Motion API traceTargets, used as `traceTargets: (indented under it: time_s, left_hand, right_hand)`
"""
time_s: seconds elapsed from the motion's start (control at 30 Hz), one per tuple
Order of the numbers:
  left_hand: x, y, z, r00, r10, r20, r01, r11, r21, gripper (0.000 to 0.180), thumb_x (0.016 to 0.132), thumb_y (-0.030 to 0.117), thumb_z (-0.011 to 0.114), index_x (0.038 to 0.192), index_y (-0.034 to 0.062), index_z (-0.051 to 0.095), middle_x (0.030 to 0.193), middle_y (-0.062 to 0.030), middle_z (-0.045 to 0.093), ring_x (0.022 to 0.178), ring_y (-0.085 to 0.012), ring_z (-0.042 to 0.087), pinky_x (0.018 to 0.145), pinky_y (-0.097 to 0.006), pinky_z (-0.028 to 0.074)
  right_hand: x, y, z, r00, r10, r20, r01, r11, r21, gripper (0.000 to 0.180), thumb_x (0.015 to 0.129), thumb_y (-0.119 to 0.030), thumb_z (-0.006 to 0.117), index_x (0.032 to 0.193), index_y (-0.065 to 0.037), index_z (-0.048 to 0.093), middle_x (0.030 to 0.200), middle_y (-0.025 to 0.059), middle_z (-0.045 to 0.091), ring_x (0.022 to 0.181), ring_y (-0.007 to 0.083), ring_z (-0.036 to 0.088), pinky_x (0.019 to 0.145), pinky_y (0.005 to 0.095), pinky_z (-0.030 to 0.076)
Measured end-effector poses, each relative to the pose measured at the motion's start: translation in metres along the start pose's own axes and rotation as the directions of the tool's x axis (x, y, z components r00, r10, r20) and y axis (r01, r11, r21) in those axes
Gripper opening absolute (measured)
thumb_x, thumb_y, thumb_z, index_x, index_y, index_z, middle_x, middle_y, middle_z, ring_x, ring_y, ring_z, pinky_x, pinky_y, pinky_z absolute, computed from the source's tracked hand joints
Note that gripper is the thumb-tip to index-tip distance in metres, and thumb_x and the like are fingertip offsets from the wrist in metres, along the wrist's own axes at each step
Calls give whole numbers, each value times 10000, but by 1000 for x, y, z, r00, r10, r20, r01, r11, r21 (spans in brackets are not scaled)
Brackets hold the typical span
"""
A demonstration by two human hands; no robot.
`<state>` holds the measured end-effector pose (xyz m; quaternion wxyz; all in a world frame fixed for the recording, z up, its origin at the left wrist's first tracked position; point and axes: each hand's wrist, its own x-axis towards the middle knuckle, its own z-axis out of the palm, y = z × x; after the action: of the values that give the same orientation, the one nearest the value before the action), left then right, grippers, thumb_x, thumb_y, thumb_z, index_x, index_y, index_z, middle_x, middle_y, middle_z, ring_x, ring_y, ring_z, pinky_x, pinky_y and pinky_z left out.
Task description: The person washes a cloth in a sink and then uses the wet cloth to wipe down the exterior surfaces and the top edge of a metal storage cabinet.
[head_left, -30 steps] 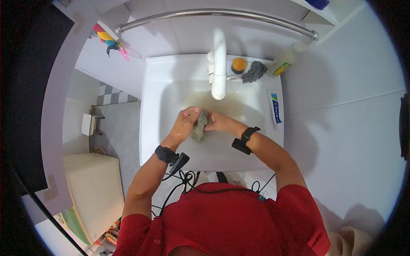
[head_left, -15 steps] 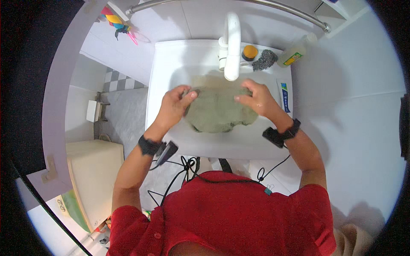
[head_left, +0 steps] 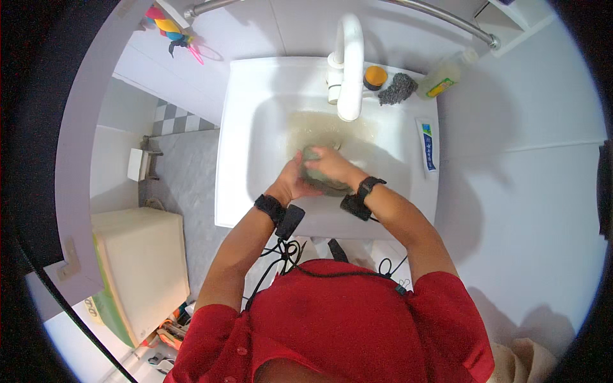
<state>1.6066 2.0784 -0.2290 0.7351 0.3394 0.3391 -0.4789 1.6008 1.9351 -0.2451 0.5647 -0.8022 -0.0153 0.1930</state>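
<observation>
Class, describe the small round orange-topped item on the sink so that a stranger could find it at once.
Start at the white curved tap at the back of the white basin. Just right of it on the rim sits the small round orange-topped container. Its bright orange disc sets it apart from the grey wire scourer beside it.

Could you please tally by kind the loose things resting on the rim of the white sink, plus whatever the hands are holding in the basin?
Cloth, grey-green, bunched between left hand and right hand: 1
Plastic bottle, yellowish: 1
Steel scourer, grey: 1
Round orange-topped container: 1
Flat tube: 1
Total: 5
</observation>
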Motion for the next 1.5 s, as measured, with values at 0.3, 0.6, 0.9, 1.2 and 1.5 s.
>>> traceTargets:
  time_s: [0.3, 0.6, 0.9, 1.2, 1.5]
  left_hand:
    - [-17, -10, 25, 953, 277, 120, -282, 959, 26, 212, 889, 190, 372, 1017, 71, 492, 943, -78, 561, 897, -199, 540, 793, -343, 446]
    - [-34, 8, 37, 852, 300, 429, -265, 954, -142, 346, 931, 307, 254, 1032, 49, 461, 987, -99, 530, 935, -215, 515, 837, -325, 429]
    - [-18, 10, 35, 924, 374, 72, -369, 926, -76, 436, 904, 411, 286, 1104, 53, 433, 1055, -113, 505, 1006, -234, 483, 869, -395, 401]
    - [-24, -6, 71, 942, 334, 31, -330, 940, -88, 405, 921, 365, 246, 1126, 69, 431, 1099, -109, 491, 1024, -247, 471, 898, -396, 383]
    - [-12, -13, 28, 565, 622, 543, -796, 584, 160, 358, 910, 325, 313, 1120, 61, 432, 1082, -84, 505, 972, -232, 502, 808, -354, 430]
  right_hand:
    - [-4, -38, -6, 956, -238, -169, 148, 895, -421, 361, 820, -328, 455, 737, 9, 554, 695, 206, 551, 692, 368, 533, 636, 439, 410]
    - [-26, -83, 8, 851, -457, -259, 381, 876, -295, 271, 790, -282, 500, 736, -17, 517, 676, 187, 537, 660, 364, 522, 598, 445, 395]
    - [-21, -70, -12, 889, -273, -367, 196, 952, -234, 313, 796, -318, 502, 690, -23, 490, 645, 176, 521, 623, 369, 517, 566, 449, 390]
    - [-3, -44, -22, 831, -220, -511, 68, 952, -300, 319, 798, -312, 503, 645, -36, 458, 635, 164, 517, 615, 367, 513, 588, 447, 401]
    - [-10, -70, -11, 847, -51, -528, -66, 978, -200, 276, 779, -303, 518, 691, -42, 517, 729, 177, 528, 675, 361, 507, 593, 409, 403]
